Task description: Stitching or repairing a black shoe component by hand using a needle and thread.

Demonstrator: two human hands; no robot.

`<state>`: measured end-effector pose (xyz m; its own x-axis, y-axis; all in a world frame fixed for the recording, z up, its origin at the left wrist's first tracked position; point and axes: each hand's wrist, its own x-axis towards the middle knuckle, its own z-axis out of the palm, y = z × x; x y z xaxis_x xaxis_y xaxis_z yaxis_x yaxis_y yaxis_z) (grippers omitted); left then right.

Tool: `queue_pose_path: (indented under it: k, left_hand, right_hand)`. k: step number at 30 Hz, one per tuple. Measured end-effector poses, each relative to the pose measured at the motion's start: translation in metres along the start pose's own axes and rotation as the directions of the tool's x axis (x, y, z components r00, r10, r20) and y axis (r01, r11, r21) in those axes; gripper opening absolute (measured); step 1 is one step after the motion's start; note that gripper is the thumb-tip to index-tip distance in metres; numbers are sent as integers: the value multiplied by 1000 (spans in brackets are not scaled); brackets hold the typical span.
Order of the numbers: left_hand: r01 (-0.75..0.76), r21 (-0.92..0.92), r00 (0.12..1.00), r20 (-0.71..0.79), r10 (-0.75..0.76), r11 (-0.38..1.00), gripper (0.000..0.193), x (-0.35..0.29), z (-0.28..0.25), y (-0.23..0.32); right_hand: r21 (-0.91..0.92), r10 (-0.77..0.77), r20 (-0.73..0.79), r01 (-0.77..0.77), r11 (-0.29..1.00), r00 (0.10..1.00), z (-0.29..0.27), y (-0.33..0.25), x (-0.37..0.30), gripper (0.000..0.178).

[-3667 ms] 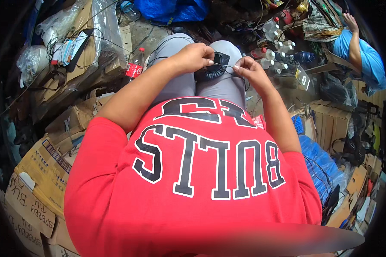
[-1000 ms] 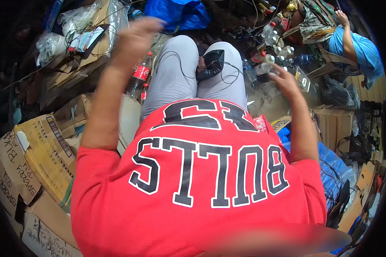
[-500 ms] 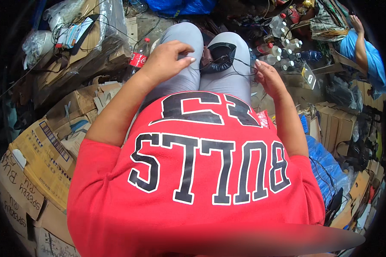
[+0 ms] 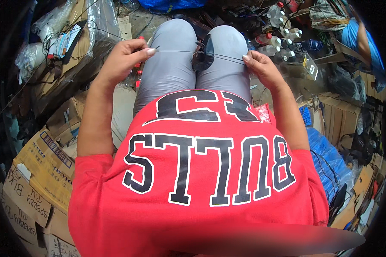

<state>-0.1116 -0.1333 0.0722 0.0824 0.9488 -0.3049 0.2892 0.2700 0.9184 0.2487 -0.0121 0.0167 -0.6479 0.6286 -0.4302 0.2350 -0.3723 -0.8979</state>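
A dark thread (image 4: pixel 176 51) runs taut across my lap. My left hand (image 4: pixel 126 58) pinches its left end between thumb and fingertips, and a small dark tip sticks out there that I cannot make out. My right hand (image 4: pixel 265 67), thumb against the fingers, grips the thread on the other side, where it shows as two strands. Between my hands a black shoe-like piece (image 4: pixel 204 58) stands on edge between my grey-trousered knees (image 4: pixel 227 40), and the thread meets it. Neither hand touches this piece.
Flattened cardboard boxes (image 4: pixel 47 165) lie at left. Plastic bottles (image 4: pixel 270 49) with red and white caps cluster beyond my right knee. A blue plastic sheet (image 4: pixel 326 165) lies at right. Another person's blue clothing (image 4: pixel 375 55) shows at the far right. A red-capped bottle is partly hidden by my left hand.
My left hand has moved left, drawing the thread taut. My right hand has shifted slightly left and up. The black piece has tipped onto its edge and moved left between my knees.
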Motion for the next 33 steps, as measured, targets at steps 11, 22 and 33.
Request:
queue_pose_path:
  k: [11, 22, 33]
  left_hand:
    - [34, 82, 998, -52, -30, 996, 29, 14, 24, -19]
    - [93, 2, 769, -635, -71, 996, 18, -63, -159, -80]
    - [-419, 417, 827, -193, 529, 807, 35, 40, 21, 8]
  right_hand:
    - [-324, -363, -442, 232, 917, 820, -4, -4, 4, 30]
    - [-293, -149, -577, -33, 955, 803, -90, 50, -32, 27]
    - [-425, -206, -339, 46, 904, 918, -33, -21, -12, 25]
